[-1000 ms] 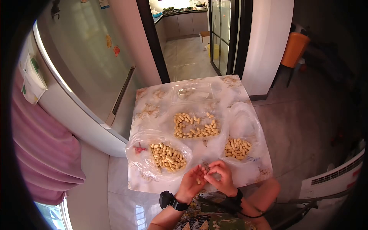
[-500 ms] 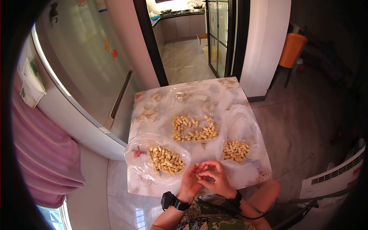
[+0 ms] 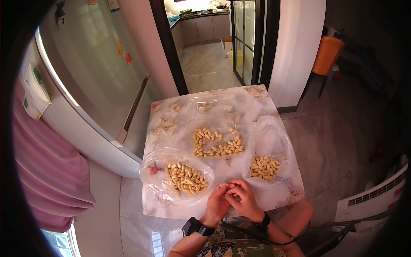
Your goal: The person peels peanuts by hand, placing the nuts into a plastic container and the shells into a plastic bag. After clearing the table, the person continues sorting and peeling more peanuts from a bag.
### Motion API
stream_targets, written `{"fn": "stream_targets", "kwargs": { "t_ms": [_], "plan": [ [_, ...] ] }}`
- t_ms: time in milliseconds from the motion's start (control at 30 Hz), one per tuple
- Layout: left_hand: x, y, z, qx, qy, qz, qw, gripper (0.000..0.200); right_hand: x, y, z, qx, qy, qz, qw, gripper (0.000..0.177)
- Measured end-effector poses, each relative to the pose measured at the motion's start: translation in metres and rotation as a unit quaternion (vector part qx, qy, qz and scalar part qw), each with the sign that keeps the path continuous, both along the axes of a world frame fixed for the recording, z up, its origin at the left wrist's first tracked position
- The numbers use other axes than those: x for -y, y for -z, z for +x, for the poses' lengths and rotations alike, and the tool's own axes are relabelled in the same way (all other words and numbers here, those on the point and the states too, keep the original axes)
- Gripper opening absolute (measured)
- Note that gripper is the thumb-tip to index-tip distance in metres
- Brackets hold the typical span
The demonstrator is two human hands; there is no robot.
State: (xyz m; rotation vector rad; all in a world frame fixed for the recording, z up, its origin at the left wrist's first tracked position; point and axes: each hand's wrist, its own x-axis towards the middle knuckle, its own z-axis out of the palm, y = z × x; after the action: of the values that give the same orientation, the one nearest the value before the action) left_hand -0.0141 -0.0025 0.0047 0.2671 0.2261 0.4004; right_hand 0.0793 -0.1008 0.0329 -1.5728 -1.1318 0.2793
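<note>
Noted: left hand [image 3: 217,202], earlier palm-up showing a peanut, has closed against right hand [image 3: 247,200]; peanut now hidden.

Glossy clear plastic bags [image 3: 177,162], glossy tablecloth [image 3: 171,124]

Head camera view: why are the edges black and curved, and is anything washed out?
Head view: fisheye lens bends the fridge and leaves black corners; the wall above the far kitchen counter is overexposed; left hand and right hand, fingertips together, look soft.

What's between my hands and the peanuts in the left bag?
Nothing solid that shows: the left hand and right hand meet at the table's near edge, and only the bag's clear rim lies before the peanuts.
</note>
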Motion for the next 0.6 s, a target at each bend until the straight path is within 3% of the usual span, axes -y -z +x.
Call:
{"fn": "stream_targets", "kwargs": {
  "t_ms": [600],
  "plan": [
    [0.005, -0.009, -0.001, -0.012, -0.012, 0.06, 0.998, 0.017, 0.002, 0.004, 0.002, 0.002, 0.015, 0.012, 1.0, 0.016]
  ]
}}
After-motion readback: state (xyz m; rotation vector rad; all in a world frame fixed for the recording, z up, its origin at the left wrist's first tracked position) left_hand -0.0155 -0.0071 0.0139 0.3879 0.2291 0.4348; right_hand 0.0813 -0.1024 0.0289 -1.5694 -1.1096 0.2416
